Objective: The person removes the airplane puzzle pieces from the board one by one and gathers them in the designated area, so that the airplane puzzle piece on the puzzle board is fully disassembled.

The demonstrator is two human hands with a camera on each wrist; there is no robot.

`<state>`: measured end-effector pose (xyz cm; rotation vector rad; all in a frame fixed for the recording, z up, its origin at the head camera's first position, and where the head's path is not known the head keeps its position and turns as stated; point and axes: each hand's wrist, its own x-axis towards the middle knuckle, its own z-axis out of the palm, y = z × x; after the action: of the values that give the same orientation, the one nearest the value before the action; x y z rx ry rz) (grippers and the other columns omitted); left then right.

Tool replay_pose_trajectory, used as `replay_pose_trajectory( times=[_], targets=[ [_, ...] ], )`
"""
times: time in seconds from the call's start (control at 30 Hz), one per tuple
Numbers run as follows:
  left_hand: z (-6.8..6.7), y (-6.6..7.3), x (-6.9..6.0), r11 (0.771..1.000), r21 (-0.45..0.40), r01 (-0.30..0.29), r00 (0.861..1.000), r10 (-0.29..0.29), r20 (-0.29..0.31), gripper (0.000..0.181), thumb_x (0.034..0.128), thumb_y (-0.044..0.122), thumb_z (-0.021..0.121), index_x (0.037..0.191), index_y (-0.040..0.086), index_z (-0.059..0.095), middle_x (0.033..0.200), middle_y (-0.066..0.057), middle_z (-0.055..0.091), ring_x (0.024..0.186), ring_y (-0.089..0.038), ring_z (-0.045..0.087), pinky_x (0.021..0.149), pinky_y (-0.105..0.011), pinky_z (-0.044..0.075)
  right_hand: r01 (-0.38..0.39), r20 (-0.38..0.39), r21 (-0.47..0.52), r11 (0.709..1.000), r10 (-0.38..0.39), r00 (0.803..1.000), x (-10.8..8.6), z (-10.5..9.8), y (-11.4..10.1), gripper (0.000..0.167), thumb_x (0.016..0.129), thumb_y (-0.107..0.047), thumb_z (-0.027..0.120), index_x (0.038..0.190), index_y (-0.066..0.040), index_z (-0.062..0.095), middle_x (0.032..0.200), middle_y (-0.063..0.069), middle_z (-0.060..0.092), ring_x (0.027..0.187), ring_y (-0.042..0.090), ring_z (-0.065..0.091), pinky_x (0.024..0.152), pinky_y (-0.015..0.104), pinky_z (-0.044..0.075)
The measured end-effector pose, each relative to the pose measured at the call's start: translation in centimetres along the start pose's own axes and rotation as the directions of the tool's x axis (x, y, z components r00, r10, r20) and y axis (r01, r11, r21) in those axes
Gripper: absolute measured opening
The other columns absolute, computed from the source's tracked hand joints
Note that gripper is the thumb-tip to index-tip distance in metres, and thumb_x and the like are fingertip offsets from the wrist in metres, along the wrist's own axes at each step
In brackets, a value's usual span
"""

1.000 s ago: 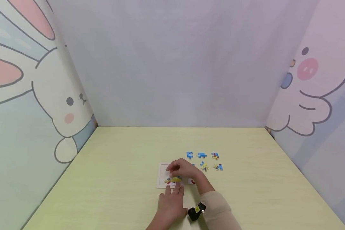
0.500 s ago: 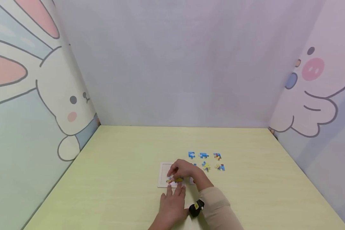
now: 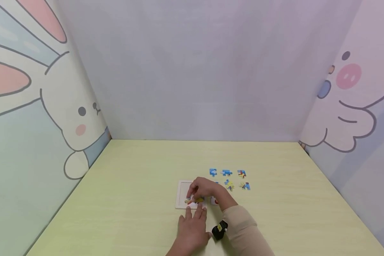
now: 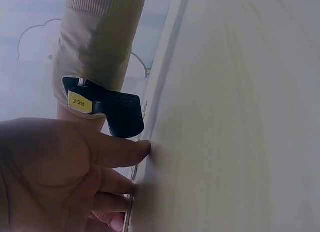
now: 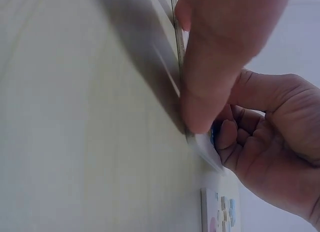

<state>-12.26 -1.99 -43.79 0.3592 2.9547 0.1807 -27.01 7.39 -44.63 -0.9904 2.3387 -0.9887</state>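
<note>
My right hand (image 3: 203, 187) is over a small white puzzle tray (image 3: 180, 195), fingers bent down with the tips together at a jigsaw piece. In the right wrist view a sliver of a blue piece (image 5: 212, 133) shows at those fingertips; the rest is hidden. Joined yellow-and-red pieces (image 3: 188, 201) lie along the tray's near side, partly covered by the fingers. My left hand (image 3: 192, 227) lies palm down with fingers stretched, their tips touching the tray's near edge.
Several loose blue and yellow puzzle pieces (image 3: 229, 185) lie in rows right of the tray. A white piece with red (image 3: 214, 201) sits just beside it, partly behind the right wrist. A black wrist camera (image 3: 219, 230) hangs under the right sleeve.
My right hand has come down slightly onto the pieces in the tray, and its fingertips now cover part of them. The left hand stays at the near edge. The head view shifted a little.
</note>
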Motion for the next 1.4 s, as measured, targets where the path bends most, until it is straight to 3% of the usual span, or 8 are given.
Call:
replay_pose_trajectory(
  times=[0.2, 0.47, 0.57, 0.73, 0.93, 1.07, 1.2, 1.4],
  targets=[
    [0.1, 0.0, 0.1, 1.000, 0.031, 0.002, 1.000, -0.002, -0.002, 0.070, 0.0783, 0.049, 0.067, 0.137, 0.015, 0.048, 0.144, -0.002, 0.038, 0.127, -0.038, 0.035, 0.088, -0.057, 0.037, -0.015, 0.034, 0.019, 1.000, 0.014, 0.999, 0.3, -0.3, 0.0, 0.013, 0.077, 0.002, 0.072, 0.082, -0.009, 0.073, 0.069, -0.004, 0.062, 0.061, 0.008, 0.051, 0.056, 0.022, 0.044],
    [0.1, -0.1, 0.4, 1.000, 0.009, 0.017, 0.999, -0.017, 0.031, 0.071, 0.0777, 0.049, 0.068, 0.137, 0.015, 0.048, 0.145, -0.001, 0.037, 0.128, -0.037, 0.033, 0.087, -0.057, 0.037, -0.029, 0.064, 0.039, 0.999, 0.027, 0.998, 0.6, -0.4, -0.1, 0.016, 0.078, 0.003, 0.070, 0.081, -0.012, 0.073, 0.067, -0.003, 0.060, 0.059, 0.008, 0.048, 0.055, 0.021, 0.042],
    [0.2, -0.2, 0.3, 1.000, 0.006, 0.013, 1.000, -0.014, 0.018, 0.072, 0.0771, 0.049, 0.068, 0.137, 0.014, 0.048, 0.144, -0.001, 0.037, 0.128, -0.038, 0.033, 0.086, -0.056, 0.038, -0.022, 0.077, 0.059, 0.998, 0.018, 0.997, 0.6, -0.6, 0.0, 0.016, 0.080, 0.003, 0.068, 0.083, -0.012, 0.072, 0.068, -0.001, 0.060, 0.058, 0.009, 0.048, 0.055, 0.022, 0.042],
    [0.4, -0.2, 0.4, 1.000, 0.000, 0.009, 1.000, -0.009, 0.000, 0.073, 0.0763, 0.048, 0.069, 0.137, 0.014, 0.048, 0.145, -0.002, 0.037, 0.128, -0.038, 0.033, 0.084, -0.057, 0.039, -0.024, 0.129, 0.127, 0.992, 0.008, 0.992, 0.6, -0.9, -0.1, 0.017, 0.081, 0.007, 0.065, 0.087, -0.008, 0.071, 0.070, 0.002, 0.062, 0.060, 0.011, 0.051, 0.056, 0.023, 0.044],
    [0.5, -0.2, 0.5, 1.000, -0.001, 0.020, 1.000, -0.020, 0.018, 0.073, 0.0760, 0.049, 0.069, 0.137, 0.016, 0.048, 0.145, 0.001, 0.036, 0.128, -0.036, 0.033, 0.082, -0.057, 0.039, -0.032, 0.189, 0.156, 0.987, 0.002, 0.982, 0.7, -0.9, -0.2, 0.019, 0.080, 0.011, 0.064, 0.089, -0.006, 0.066, 0.070, 0.003, 0.063, 0.060, 0.012, 0.054, 0.055, 0.024, 0.045],
    [0.5, -0.3, 0.5, 1.000, -0.002, 0.021, 0.999, -0.021, 0.030, 0.073, 0.0759, 0.050, 0.068, 0.137, 0.017, 0.047, 0.145, 0.002, 0.036, 0.128, -0.036, 0.033, 0.080, -0.056, 0.040, -0.023, 0.148, 0.164, 0.986, -0.001, 0.989, 0.7, -0.8, -0.1, 0.018, 0.081, 0.009, 0.064, 0.089, -0.006, 0.067, 0.071, 0.003, 0.064, 0.060, 0.013, 0.054, 0.055, 0.024, 0.045],
    [0.3, -0.4, 0.5, 1.000, 0.001, 0.016, 0.999, -0.016, 0.030, 0.073, 0.0763, 0.051, 0.068, 0.137, 0.016, 0.047, 0.145, 0.001, 0.036, 0.128, -0.037, 0.033, 0.079, -0.055, 0.041, 0.000, 0.056, 0.195, 0.981, -0.011, 0.998, 0.5, -0.9, 0.0, 0.013, 0.084, 0.004, 0.064, 0.091, -0.007, 0.067, 0.074, 0.001, 0.065, 0.064, 0.013, 0.058, 0.059, 0.025, 0.047],
    [0.3, -0.3, 0.4, 1.000, -0.017, 0.001, 0.999, 0.000, 0.033, 0.072, 0.0758, 0.050, 0.069, 0.136, 0.016, 0.049, 0.144, 0.001, 0.037, 0.127, -0.038, 0.034, 0.077, -0.056, 0.041, 0.008, -0.027, 0.267, 0.964, -0.001, 1.000, -0.4, -1.2, 0.0, 0.006, 0.087, -0.005, 0.065, 0.093, -0.005, 0.065, 0.076, 0.000, 0.063, 0.067, 0.012, 0.057, 0.063, 0.027, 0.046]
  ],
)
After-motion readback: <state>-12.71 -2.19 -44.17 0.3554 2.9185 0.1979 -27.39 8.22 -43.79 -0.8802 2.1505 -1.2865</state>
